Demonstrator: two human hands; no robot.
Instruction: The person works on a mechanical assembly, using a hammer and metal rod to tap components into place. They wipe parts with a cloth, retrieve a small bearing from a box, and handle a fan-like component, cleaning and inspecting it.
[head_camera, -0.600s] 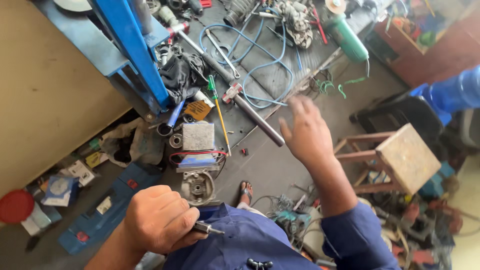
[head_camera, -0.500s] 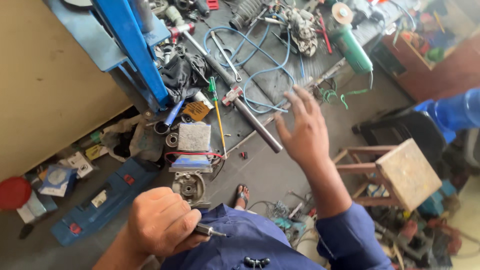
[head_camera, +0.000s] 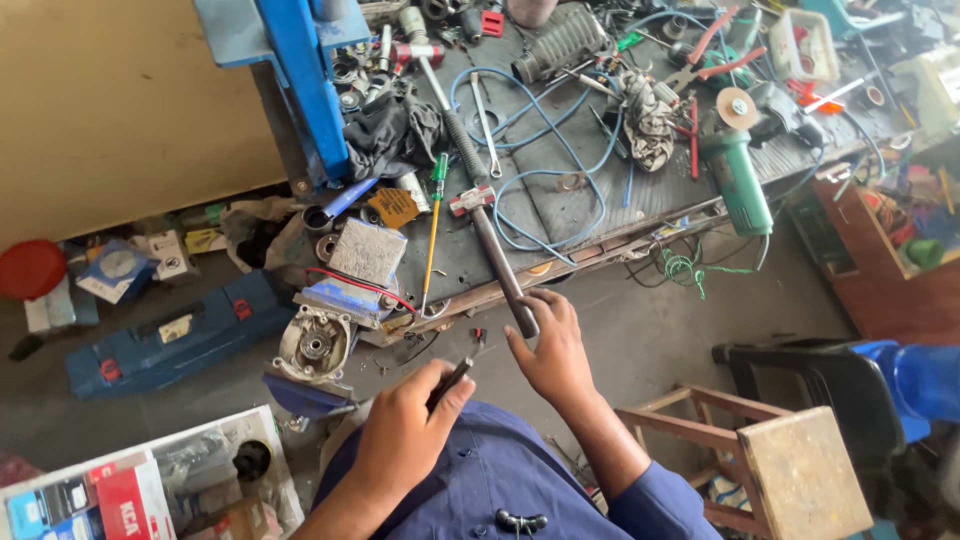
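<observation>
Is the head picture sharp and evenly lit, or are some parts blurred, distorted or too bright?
Head view: mostly sharp around the right hand, the left hand and the bench; light is soft daylight with weak shadows; the wide lens bends the edges, so the blue post leans; the right corner near the blue chair looks brighter and a little soft.

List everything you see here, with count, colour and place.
Long bar tool: one, black and grey, across the bench, end at the right hand.
Angle grinder: one, green, bench right.
Screwdriver: one, green handle, bench middle.
Hose: one, blue, looped on bench.
Tool case: one, blue, floor left.
Stool: one, wooden, lower right.
Left hand: grip on a small dark tool.
Right hand: touching the bar's end.
</observation>
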